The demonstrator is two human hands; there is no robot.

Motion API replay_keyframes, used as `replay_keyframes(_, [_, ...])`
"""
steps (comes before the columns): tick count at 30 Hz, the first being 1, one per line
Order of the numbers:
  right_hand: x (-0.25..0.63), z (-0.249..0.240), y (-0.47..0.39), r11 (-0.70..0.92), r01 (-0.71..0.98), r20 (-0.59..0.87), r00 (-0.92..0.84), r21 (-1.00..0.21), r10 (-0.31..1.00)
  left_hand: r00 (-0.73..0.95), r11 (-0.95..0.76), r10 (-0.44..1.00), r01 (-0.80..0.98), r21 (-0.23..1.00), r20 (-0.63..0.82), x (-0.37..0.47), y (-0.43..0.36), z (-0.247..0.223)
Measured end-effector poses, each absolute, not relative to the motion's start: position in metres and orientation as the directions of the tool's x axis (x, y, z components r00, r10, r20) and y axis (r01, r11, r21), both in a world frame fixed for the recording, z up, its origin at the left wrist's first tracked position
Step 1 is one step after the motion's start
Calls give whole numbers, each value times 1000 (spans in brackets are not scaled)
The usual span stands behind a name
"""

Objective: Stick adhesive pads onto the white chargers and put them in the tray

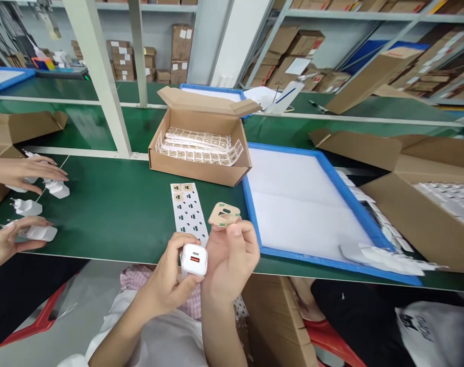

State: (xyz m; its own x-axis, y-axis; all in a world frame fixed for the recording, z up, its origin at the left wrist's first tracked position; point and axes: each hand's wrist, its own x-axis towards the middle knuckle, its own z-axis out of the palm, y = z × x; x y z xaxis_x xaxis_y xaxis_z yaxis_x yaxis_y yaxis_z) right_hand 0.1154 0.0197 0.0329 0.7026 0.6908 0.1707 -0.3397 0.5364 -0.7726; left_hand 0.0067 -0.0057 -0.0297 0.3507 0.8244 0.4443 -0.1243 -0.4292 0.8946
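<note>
My left hand (171,280) is closed around a white charger (194,260), whose port face with an orange-red USB slot points up at the camera. Beside it, my right hand (234,255) pinches a tan sticker (224,214) with cut-out openings and small green marks between thumb and finger. The sticker and charger are apart. Behind my hands a white sticker sheet (189,211) lies on the green table (113,204), with a few tan stickers left at its top end.
An open cardboard box (197,171) of sticker sheets stands behind. To the right is a blue-framed white tray (301,199), then another open box (419,214). At left, another person's hands (20,234) touch white chargers (27,207).
</note>
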Motion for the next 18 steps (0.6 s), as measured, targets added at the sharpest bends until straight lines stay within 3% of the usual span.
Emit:
replay_keyframes(5, [120,29,-11,383,-394,146,513,-836,846,331,-312,862,-249,917,383,2,-3,-21])
replay_keyframes(9, [117,21,-34,251,-428,92,358,-868,929,358,-349,827,-275,896,433,-4,3,-16])
replay_keyframes(18, [107,17,-44,286,-311,154,387,-906,909,306,-458,817,-169,873,488,-6,1,5])
